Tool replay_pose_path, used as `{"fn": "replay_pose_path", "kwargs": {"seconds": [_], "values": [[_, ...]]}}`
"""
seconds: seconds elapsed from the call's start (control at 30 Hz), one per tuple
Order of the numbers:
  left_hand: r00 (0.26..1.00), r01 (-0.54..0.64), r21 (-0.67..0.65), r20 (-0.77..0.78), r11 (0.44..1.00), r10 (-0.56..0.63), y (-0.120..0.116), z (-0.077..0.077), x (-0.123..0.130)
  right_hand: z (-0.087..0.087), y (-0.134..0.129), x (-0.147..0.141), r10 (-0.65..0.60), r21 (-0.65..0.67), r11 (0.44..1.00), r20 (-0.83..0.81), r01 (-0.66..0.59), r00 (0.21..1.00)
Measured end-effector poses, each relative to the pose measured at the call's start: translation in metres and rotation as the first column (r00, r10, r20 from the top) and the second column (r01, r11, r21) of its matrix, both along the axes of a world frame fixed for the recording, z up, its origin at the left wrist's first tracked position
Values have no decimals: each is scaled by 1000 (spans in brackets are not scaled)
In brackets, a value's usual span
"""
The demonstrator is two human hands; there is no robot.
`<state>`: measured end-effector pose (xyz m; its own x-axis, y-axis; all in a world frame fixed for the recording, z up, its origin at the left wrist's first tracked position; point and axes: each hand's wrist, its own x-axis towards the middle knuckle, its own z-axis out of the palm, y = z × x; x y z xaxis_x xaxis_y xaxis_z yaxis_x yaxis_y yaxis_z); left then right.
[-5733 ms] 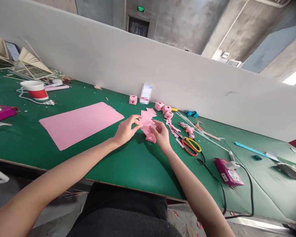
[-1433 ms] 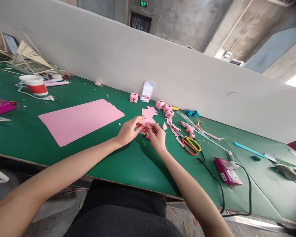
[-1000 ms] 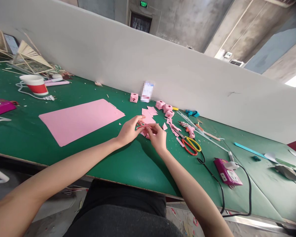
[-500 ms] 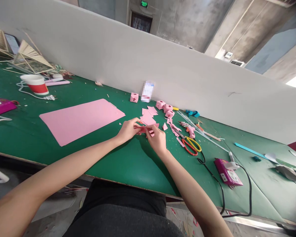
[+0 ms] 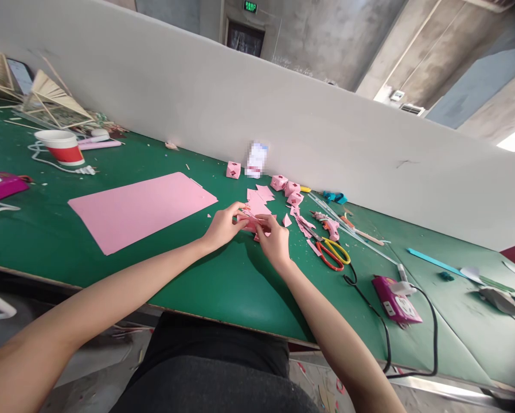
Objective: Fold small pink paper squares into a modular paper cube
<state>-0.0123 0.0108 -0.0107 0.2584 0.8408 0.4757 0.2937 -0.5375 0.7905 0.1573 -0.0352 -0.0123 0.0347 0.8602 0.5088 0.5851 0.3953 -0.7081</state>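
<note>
A small folded pink paper piece (image 5: 249,220) is held between my two hands above the green table (image 5: 223,298). My left hand (image 5: 223,226) pinches its left side, and the fingers of my right hand (image 5: 273,240) close on its right side. Just beyond them lie loose pink paper pieces (image 5: 258,198). Several folded pink paper shapes stand farther back, one (image 5: 233,170) apart from a group (image 5: 292,188). Pink offcuts (image 5: 303,225) and scissors with red and yellow handles (image 5: 334,254) lie to the right. A large pink sheet (image 5: 141,212) is flat at the left.
A pink glue gun (image 5: 332,229) and a magenta power box (image 5: 395,299) with a black cable are at the right. At the left are a paper cup (image 5: 63,148) and stick frames (image 5: 55,103). A pale partition (image 5: 188,92) runs behind the table.
Both hands have shifted their fingers slightly on the pink paper piece, which has turned and shows more of its surface between them. The other things stay where they were.
</note>
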Motion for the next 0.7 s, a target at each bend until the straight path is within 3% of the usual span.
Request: {"fn": "replay_pose_path", "kwargs": {"seconds": [0.43, 0.57, 0.7], "values": [[999, 43, 33, 23, 999, -44, -6, 6, 1, 1, 1, 0, 12, -62, 998, -54, -15, 998], [993, 40, -18, 109, 999, -38, -3, 6, -1, 7, -1, -3, 43, -151, 985, -251, -83, 967], [977, 60, -39, 207, 997, -51, 3, 4, -2, 14, 0, -1, 131, -178, 949, -532, -262, 837]]}}
